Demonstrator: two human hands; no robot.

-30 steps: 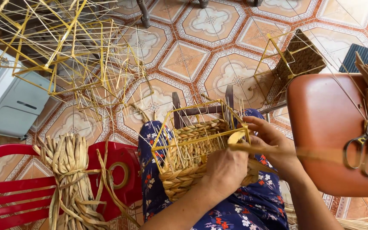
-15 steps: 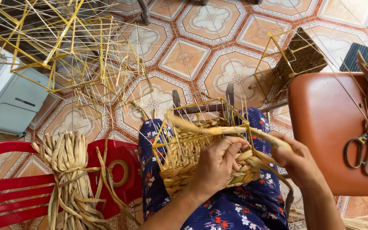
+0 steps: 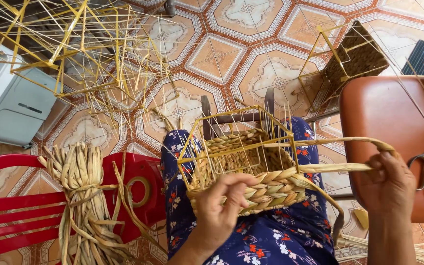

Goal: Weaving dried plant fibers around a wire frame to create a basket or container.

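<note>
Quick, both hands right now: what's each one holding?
Left hand: closed on the woven rim of the basket on the lap.
Right hand: closed around flat straw strands, pulled out sideways from the basket.

Half-woven straw basket (image 3: 244, 169) on yellow wire frame, resting tilted on lap.

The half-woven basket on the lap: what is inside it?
The basket looks empty: only its yellow wire frame and woven floor show. The left hand and near wall hide the front corner.
</note>
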